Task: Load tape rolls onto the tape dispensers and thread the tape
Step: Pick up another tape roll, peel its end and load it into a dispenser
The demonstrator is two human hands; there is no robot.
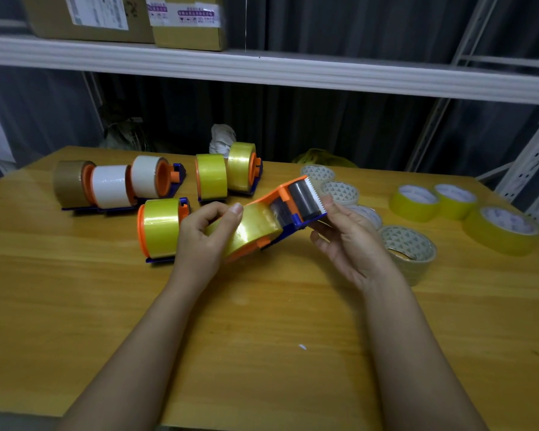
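I hold an orange-and-blue tape dispenser [288, 209] above the wooden table [262, 353], tilted so its serrated blade [315, 194] points up toward one o'clock. A yellow tape roll [249, 233] sits on its hub at the lower end, and the tape runs up from the roll toward the dark roller [302, 200] just below the blade. My left hand [199, 241] curls around the roll, thumb [231, 214] pressed on top of the tape. My right hand [352, 244] supports the blade end from the three o'clock side, fingers loosely bent under and beside the blue frame; whether they clamp it I cannot tell.

Just at nine o'clock from my left hand stands a loaded dispenser with yellow tape [161, 228]. Farther out at eleven o'clock is a row of three: one with brown tape [69, 181] and two with white tape [111, 186]. At twelve o'clock two more yellow-loaded dispensers [212, 177] stand side by side. From one to three o'clock loose clear tape rolls [406, 247] lie flat near my right hand, and yellow loose rolls [414, 202] lie beyond them toward the table's right edge.
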